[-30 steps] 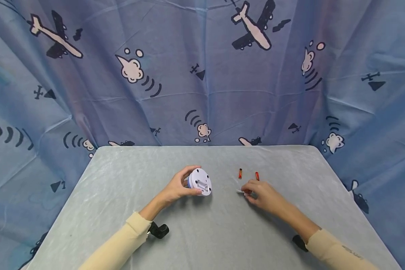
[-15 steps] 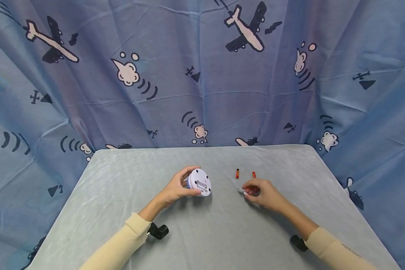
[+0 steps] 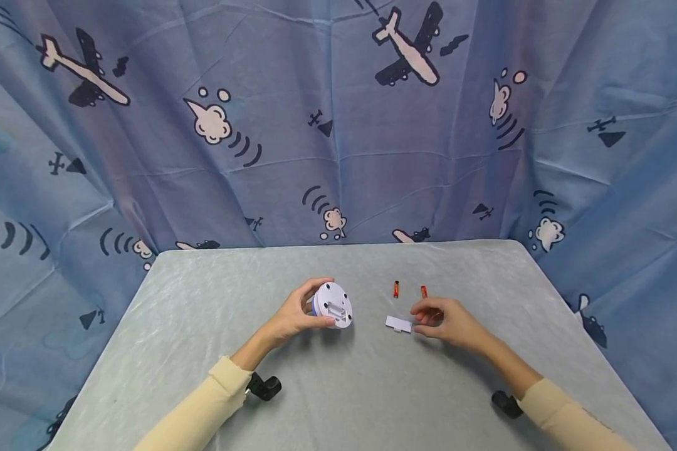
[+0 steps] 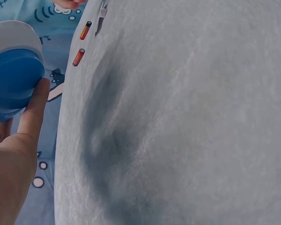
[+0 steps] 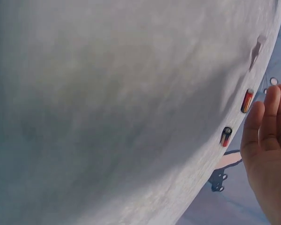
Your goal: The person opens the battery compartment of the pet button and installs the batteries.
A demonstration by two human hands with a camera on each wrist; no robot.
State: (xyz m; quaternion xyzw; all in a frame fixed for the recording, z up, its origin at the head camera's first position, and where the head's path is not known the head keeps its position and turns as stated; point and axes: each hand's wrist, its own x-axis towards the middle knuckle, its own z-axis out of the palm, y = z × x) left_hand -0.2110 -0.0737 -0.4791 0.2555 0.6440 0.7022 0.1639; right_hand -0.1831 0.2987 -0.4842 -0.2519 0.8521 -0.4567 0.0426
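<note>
My left hand (image 3: 296,311) holds a round device above the table, its white underside (image 3: 338,297) facing the head camera. A rectangular battery compartment in that underside stands uncovered. The left wrist view shows the device's blue side (image 4: 14,77) against the fingers. A small white battery cover (image 3: 398,324) lies on the table, just left of my right hand (image 3: 448,322). That hand hovers there with relaxed fingers and nothing in them; the right wrist view shows its fingers (image 5: 270,126) loosely bent. Behind it lie two red-and-black batteries, one on the left (image 3: 396,289) and one on the right (image 3: 424,291).
A pale grey cloth covers the table (image 3: 231,275). Behind it hangs a blue curtain (image 3: 282,125) with printed planes. Black wrist cameras sit under the left wrist (image 3: 265,386) and the right wrist (image 3: 506,404).
My right hand has let go of the white battery cover, which now lies flat on the table, and has drawn slightly right. The left hand keeps the device nearly still.
</note>
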